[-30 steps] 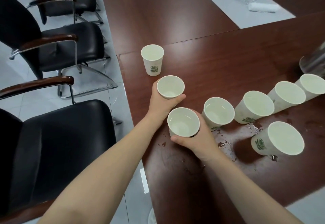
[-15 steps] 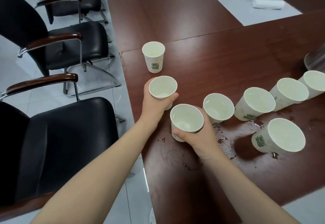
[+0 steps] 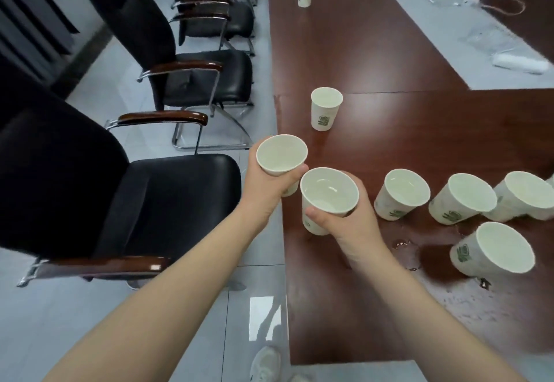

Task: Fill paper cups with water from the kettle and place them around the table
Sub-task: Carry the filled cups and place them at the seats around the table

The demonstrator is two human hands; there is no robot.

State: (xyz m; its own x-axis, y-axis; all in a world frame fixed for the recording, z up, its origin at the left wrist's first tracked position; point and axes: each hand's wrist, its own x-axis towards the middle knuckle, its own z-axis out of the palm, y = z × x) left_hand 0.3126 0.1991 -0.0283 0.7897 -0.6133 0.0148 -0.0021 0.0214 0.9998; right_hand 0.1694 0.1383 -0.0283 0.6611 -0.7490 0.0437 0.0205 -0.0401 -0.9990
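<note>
The placing step appears to be in hand. Beside the black leather armchair (image 3: pixel 168 190), the left hand (image 3: pixel 265 185) grips one white paper cup with a green logo (image 3: pixel 281 157) at the edge of the dark red-brown wooden bench (image 3: pixel 389 52). Just right of it, the right hand (image 3: pixel 352 223) wraps a second such cup (image 3: pixel 329 191).

The next move likely calls for level carrying to seats beyond the standing cup (image 3: pixel 326 109). Further right, four more cups (image 3: pixel 461 199) wait near a puddle of spilled water (image 3: pixel 406 251).

The kettle is out of view, a further cup is cut off at the right edge, and water levels are hard to judge.
</note>
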